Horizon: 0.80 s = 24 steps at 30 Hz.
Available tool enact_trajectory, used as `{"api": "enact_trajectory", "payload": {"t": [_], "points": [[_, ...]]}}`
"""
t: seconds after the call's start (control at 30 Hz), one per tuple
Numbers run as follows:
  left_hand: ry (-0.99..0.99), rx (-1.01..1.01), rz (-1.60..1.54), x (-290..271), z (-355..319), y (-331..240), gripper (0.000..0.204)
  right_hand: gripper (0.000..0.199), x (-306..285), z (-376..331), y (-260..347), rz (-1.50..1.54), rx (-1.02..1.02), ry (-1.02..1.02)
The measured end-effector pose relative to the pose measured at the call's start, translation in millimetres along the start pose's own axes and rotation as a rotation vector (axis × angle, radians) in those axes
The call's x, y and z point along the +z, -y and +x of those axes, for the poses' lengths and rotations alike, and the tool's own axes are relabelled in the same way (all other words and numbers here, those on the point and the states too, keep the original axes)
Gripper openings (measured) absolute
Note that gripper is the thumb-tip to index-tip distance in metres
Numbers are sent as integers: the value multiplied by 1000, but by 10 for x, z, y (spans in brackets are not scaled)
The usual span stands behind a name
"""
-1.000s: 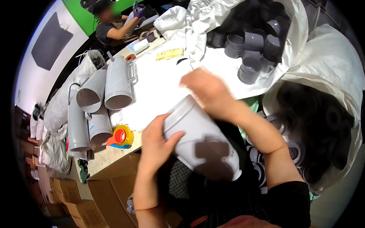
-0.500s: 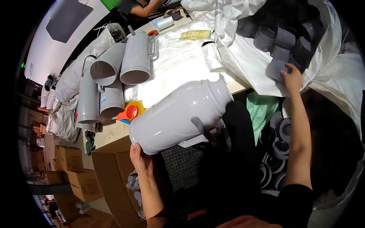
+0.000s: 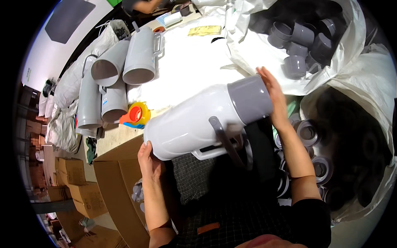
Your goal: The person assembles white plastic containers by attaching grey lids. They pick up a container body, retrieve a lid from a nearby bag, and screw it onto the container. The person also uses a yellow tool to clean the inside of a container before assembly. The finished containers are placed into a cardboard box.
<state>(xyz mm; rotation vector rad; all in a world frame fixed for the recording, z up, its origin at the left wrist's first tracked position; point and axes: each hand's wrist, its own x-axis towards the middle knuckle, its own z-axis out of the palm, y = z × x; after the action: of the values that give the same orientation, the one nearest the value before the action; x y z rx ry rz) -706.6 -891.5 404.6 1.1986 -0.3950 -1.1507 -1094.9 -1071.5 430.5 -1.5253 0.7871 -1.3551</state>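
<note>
I hold a white thermos jug lying on its side over my lap, its white handle and a grey strap hanging below. A grey cup-shaped cap sits on its right end. My left hand grips the jug's base from underneath. My right hand presses flat against the grey cap with the fingers spread along it.
Several grey jug shells lie stacked on the white-covered table at left, beside an orange and yellow part. A white sack holds grey caps at upper right. Another sack holds rings at right. Cardboard boxes stand lower left. Another person works at top.
My right hand came back from the sack of caps and now presses a grey cap onto the jug's open end. The jug stays on its side in my left hand.
</note>
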Motion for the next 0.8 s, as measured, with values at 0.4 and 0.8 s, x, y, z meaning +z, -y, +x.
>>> {"api": "enact_trajectory", "payload": {"t": [0.4,0.8], "points": [[369,683,-64,788,21,-865,56,36,-45,-1695,-92,-117,571,-46],[621,528,212,1812,461,-145,42,40,-1866,-2107,-731,-1639,627,47]]}}
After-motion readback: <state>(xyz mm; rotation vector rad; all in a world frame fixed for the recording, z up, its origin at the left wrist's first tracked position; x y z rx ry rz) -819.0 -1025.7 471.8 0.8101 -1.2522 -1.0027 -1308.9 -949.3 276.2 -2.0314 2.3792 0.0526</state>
